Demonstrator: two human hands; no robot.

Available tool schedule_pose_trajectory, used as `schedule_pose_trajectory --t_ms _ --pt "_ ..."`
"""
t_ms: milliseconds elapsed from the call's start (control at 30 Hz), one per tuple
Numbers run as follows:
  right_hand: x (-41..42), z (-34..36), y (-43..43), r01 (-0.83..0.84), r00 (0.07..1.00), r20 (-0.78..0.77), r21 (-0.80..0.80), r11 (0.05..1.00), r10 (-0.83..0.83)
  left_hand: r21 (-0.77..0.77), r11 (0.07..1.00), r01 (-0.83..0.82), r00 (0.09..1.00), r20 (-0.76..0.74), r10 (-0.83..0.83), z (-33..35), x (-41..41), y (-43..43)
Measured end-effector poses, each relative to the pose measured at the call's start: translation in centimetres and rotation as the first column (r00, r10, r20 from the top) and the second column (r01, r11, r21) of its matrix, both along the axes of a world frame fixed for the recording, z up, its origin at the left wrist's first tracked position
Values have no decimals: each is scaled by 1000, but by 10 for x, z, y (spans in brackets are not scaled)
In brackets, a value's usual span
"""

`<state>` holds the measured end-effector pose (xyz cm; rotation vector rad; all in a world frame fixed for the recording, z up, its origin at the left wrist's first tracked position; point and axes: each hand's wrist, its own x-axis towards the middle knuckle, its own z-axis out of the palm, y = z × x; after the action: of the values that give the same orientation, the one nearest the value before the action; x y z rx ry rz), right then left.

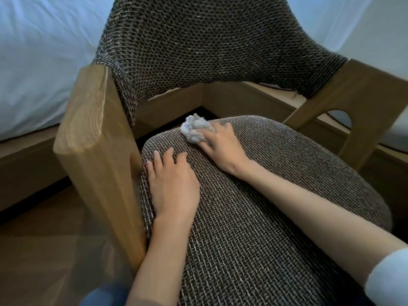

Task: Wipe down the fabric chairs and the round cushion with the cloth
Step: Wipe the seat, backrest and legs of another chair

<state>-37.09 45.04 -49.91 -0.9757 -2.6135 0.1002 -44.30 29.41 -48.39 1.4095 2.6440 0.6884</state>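
1. While pressed down on the far part of the seat, bunched into a pale grey, crumpled wad: cloth (195,131), lying just short of the rear edge, left half bare, right half under fingers.
2. Gripping that wad from the right: right hand (220,146), palm down, fingers curled over the cloth and closed on it, thumb hard to tell apart. Forearm stretched in from the lower right, ending in a white sleeve (388,281).
3. Resting flat, nearer and to the left, apart from the cloth: left hand (172,184), palm down, fingers straight and slightly spread, holding nothing, little finger close to the seat's left edge.
4. Under both hands: rounded seat cushion (265,228) in a coarse brown-and-cream weave, part of a fabric chair (187,51) with a curved backrest in a darker weave, upright beyond an open gap behind the seat.
5. Flanking the seat: pale wooden armrest (88,120) on the left, broad end-grain face on top, just beside the cushion; matching wooden support (364,91) on the right, joined to the backrest.
6. Behind and around the chair: white bedding (33,62) above a low wooden bed base (33,155), more white at upper right, wood-toned floor (44,239) at lower left, blurred blue clothing (103,294) at the bottom edge.
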Motion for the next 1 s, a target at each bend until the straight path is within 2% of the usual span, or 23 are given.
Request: schedule_pose_trajectory --t_ms 67,133,200,300,367,433,500,633,700,767,833,933,1000 --pt "6 2 -9 -72 997 -13 -5 997 71 -15 999 39 999 -16 -40 -1 1 0" --pt "24 4 4 -40 999 33 49 998 38 -40 993 107 994 -33 -108 -1 3 -1" --pt "55 7 31 120 992 35 107 987 -124 -70 980 186 981 -42 -190 -1 4 -1" --pt "112 15 68 413 906 31 166 896 -423 -118 952 283 955 -52 -291 -1 6 -1" --pt "134 20 76 546 831 23 152 824 -555 -150 933 327 940 -52 -338 -2 6 0" --pt "132 21 67 607 789 1 152 780 -614 -171 920 353 929 -48 -366 -2 7 2" --pt "114 17 42 560 823 0 166 811 -568 -177 913 367 924 -45 -380 -1 8 3" --pt "76 11 -33 277 959 42 70 958 -280 -194 909 368 923 -44 -383 0 10 6" --pt "74 14 -62 172 985 3 42 984 -172 -194 909 368 921 -58 -385 0 11 5" --pt "91 17 -63 151 988 22 58 987 -152 -186 908 375 917 -65 -393 -1 11 4" --pt "126 17 -37 288 955 45 113 951 -294 -179 902 393 911 -62 -409 -1 11 3" --pt "188 22 -3 594 802 -19 137 793 -597 -196 888 416 897 -74 -436 -1 12 2" --pt "202 23 -4 684 724 -18 153 713 -690 -207 879 428 890 -73 -451 -1 13 1"
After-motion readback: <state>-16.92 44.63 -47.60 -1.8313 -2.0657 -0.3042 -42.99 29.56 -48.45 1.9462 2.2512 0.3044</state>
